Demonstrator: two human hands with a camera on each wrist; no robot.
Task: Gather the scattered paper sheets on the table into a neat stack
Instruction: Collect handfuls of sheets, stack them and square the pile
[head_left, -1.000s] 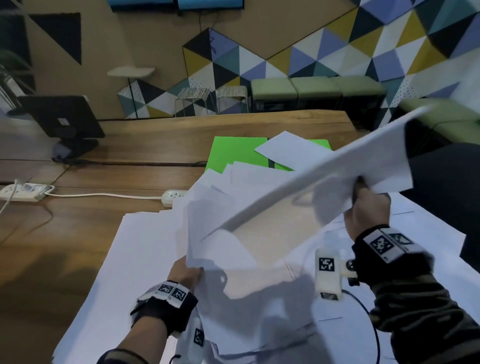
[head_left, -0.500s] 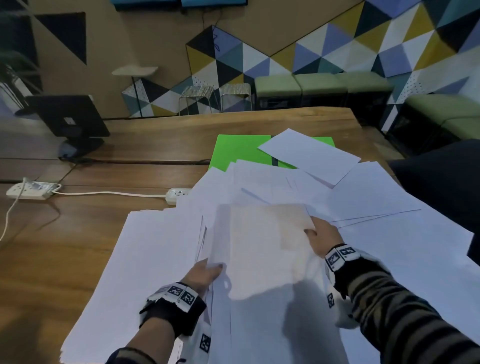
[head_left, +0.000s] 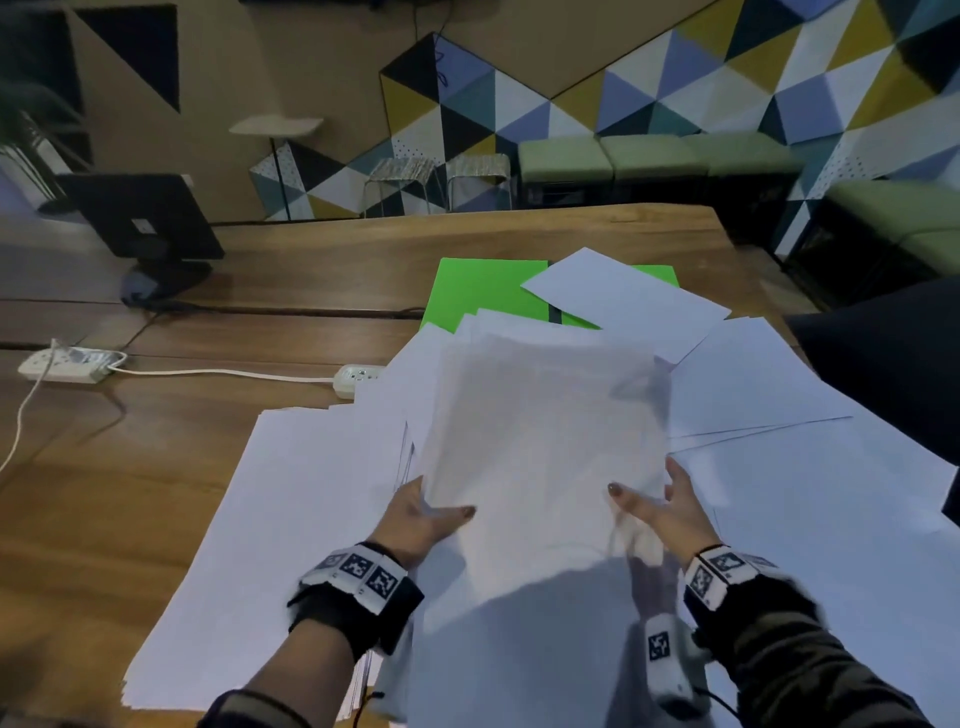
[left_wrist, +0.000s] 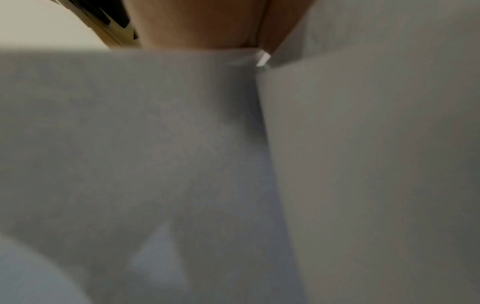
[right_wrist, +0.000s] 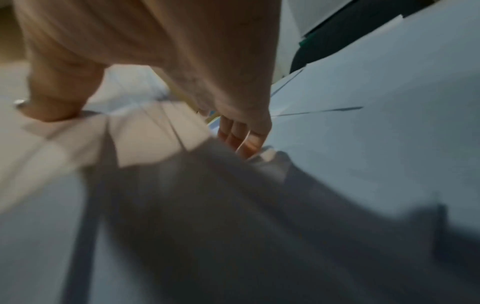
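Between my two hands sits the gathered bundle of paper sheets (head_left: 545, 441), with its long axis running away from me toward the far edge of the wooden table (head_left: 322, 249). My left hand (head_left: 421, 519) grips the bundle's left edge, thumb laid on top and fingers tucked beneath. My right hand (head_left: 670, 514) brackets the right edge with the thumb resting on the top sheet and the fingers (right_wrist: 241, 139) extended, close together, against the side; whether they pinch the sheets or only press them I cannot tell. Both hands stand equally near the bundle, one per long edge, so squaring it calls for an inward press from both sides.

Outward from the grip, loose sheets lie fanned on all sides: a broad spread to the left (head_left: 291, 519), overlapping sheets to the right (head_left: 779, 395), and one skewed sheet (head_left: 623, 301) lying across a green folder (head_left: 483, 291) beyond the bundle.

Limits of view: the left wrist camera shows only blurred paper and part of the hand. The right wrist picture is motion-blurred. The bundle's near end is in shadow and its lower sheets are hidden, so alignment cannot be confirmed.
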